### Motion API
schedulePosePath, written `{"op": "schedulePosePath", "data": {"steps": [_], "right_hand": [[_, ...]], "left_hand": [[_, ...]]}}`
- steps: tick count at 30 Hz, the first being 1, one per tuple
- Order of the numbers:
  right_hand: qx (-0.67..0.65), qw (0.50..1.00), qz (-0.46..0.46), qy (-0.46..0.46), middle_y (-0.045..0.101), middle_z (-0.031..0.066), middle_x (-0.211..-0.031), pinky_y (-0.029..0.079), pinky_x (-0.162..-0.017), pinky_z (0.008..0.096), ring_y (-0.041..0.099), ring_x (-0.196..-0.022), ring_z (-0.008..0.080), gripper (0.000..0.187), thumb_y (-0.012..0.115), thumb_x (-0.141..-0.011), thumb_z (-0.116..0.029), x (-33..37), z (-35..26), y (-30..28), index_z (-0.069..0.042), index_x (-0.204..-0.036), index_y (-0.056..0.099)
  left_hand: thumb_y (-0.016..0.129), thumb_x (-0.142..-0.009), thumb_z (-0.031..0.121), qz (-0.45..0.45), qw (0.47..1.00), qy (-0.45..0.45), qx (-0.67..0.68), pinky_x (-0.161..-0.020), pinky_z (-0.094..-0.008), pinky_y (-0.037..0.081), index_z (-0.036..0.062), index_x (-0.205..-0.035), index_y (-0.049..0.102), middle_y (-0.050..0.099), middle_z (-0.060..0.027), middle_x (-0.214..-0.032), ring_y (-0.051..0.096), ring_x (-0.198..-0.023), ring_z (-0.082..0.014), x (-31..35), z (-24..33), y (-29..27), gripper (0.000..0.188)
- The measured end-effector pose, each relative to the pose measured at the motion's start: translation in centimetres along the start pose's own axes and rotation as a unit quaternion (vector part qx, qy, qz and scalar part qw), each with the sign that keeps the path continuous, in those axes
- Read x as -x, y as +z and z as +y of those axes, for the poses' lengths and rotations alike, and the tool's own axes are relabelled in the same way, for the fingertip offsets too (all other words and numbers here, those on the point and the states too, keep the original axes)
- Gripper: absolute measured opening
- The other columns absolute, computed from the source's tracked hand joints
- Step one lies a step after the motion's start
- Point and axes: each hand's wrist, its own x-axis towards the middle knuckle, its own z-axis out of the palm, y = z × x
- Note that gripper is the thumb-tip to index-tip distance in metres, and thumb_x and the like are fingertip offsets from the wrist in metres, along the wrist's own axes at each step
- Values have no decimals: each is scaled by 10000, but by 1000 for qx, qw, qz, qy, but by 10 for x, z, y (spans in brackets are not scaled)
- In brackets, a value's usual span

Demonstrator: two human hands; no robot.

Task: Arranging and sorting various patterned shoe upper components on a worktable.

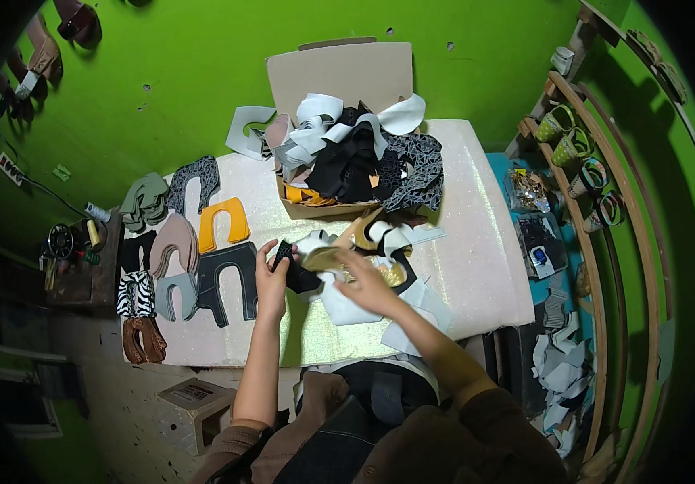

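My left hand (271, 282) grips a black cut piece (302, 277) of sheet material at the front middle of the table. Close beside it, my right hand (366, 284) has its fingers on a curved gold-brown piece (322, 258), slightly smeared by motion. Beneath and around the hands lie loose white pieces (350, 308), shiny gold scraps and black scraps. Just behind them stands an open cardboard box (327, 211), heaped with white, black, yellow and patterned cut pieces.
Stacks of U-shaped pieces cover the table's left side, among them yellow (224, 226), pink (175, 246), black (229, 278) and brown (144, 340). A wooden rack (597, 266) with small woven baskets (571, 145) stands at right. Scraps (561, 367) are heaped below it. A stool (196, 407) stands front left.
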Motion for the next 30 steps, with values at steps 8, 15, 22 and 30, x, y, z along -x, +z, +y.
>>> {"op": "schedulePosePath", "data": {"steps": [8, 15, 22, 30], "right_hand": [[67, 992, 97, -40, 551, 132, -1117, 359, -931, 406, 489, -1065, 291, 213, 504, -808, -87, 1, -8, 8, -46, -995, 597], [235, 908, 215, 272, 549, 131, -960, 416, -798, 390, 525, -916, 291, 259, 576, -721, -137, 10, 54, -49, -40, -961, 568], [181, 937, 133, 267, 588, 137, -906, 456, -751, 399, 561, -879, 314, 284, 612, -719, -188, 22, 75, -31, -63, -972, 581], [124, 909, 152, 367, 621, 183, -913, 477, -709, 416, 603, -833, 335, 271, 623, -727, -186, 14, 71, -38, -78, -973, 586]], "left_hand": [[408, -869, -26, 19, 996, 81, -24, -829, -255, 443, 32, -1265, 294, 569, -156, -1098, 568, -948, -158, 7, 12, -15, 417], [423, -869, -9, -2, 992, 124, -25, -828, -241, 429, 22, -1254, 309, 575, -139, -1080, 549, -930, -127, 9, 20, -12, 403], [430, -860, -35, -85, 994, 65, -17, -830, -245, 434, 29, -1244, 304, 571, -142, -1075, 562, -910, -137, 15, 4, 24, 409], [449, -858, -11, -131, 986, 59, -86, -876, -271, 414, 31, -1241, 324, 547, -141, -1137, 557, -986, -165, 21, -9, 39, 405]]}}
